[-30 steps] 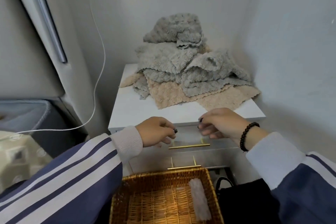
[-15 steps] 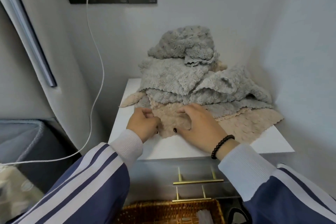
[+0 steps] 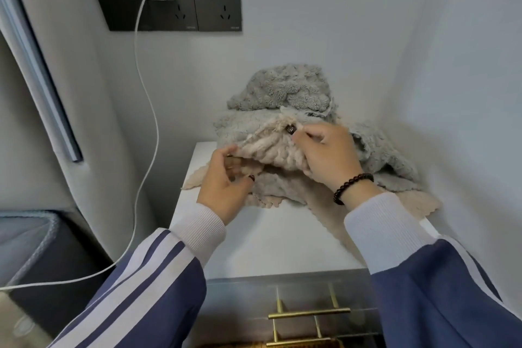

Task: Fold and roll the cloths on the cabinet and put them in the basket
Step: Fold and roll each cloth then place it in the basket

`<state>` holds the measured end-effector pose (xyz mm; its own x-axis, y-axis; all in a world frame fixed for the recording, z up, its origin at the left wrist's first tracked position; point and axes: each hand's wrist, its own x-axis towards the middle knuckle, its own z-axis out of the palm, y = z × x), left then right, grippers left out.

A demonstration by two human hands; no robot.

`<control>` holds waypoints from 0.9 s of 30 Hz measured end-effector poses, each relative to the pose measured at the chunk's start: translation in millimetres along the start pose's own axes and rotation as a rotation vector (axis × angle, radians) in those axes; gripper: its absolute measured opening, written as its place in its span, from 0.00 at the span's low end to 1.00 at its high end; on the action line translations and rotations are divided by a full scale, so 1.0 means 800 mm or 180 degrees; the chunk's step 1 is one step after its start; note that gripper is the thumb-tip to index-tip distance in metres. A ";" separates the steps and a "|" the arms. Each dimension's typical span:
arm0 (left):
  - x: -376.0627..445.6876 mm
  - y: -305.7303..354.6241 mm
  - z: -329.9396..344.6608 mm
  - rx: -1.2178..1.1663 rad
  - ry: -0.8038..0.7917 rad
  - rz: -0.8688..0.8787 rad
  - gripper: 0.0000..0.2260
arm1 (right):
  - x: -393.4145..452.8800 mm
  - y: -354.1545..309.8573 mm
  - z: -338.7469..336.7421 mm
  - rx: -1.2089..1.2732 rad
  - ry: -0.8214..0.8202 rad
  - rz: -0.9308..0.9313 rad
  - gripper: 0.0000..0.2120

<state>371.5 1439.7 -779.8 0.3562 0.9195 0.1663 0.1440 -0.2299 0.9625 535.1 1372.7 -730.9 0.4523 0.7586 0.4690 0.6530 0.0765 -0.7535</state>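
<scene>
A heap of fluffy grey cloths (image 3: pixel 285 90) and beige cloths lies at the back of the white cabinet (image 3: pixel 271 237), against the wall corner. A beige cloth (image 3: pixel 271 147) is lifted off the front of the heap. My left hand (image 3: pixel 226 186) pinches its lower left edge. My right hand (image 3: pixel 324 150) pinches its upper edge between thumb and fingers, higher and further back. Another beige cloth (image 3: pixel 418 203) lies flat under the heap at the right. Only a thin strip of the wicker basket (image 3: pixel 271 345) shows at the bottom edge.
Walls close in behind and to the right of the cabinet. A white charger cable (image 3: pixel 147 110) hangs from the black wall socket (image 3: pixel 169 3) down the left side. Brass drawer handles (image 3: pixel 308 313) sit on the cabinet front. A dark bin (image 3: pixel 42 246) stands at the left.
Both hands went from the cabinet's front edge up to the heap, took hold of the beige cloth and lifted it. The view tilted upward, so the basket nearly left the frame.
</scene>
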 end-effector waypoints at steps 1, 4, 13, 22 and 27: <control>0.000 -0.005 0.000 0.0248 -0.0124 0.0158 0.33 | 0.005 -0.007 -0.005 0.0229 0.0165 -0.0053 0.20; -0.006 -0.010 0.003 0.0535 -0.0556 0.0202 0.43 | 0.009 -0.035 -0.025 0.0612 0.0691 -0.0447 0.16; -0.015 -0.001 0.003 0.0102 -0.0730 0.0090 0.45 | -0.008 -0.093 -0.086 0.1737 0.0939 -0.1270 0.07; -0.051 0.000 0.016 0.0591 -0.1467 0.0408 0.56 | -0.030 -0.065 -0.057 0.0452 -0.0144 -0.0015 0.08; -0.087 0.012 0.028 0.0405 -0.1775 0.0123 0.57 | -0.040 -0.085 -0.059 0.0848 -0.0094 -0.0292 0.03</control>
<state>368.9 1365.9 -786.9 0.7916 0.6103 0.0296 0.2189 -0.3285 0.9188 505.2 1312.7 -672.8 0.3781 0.7589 0.5301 0.5058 0.3102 -0.8049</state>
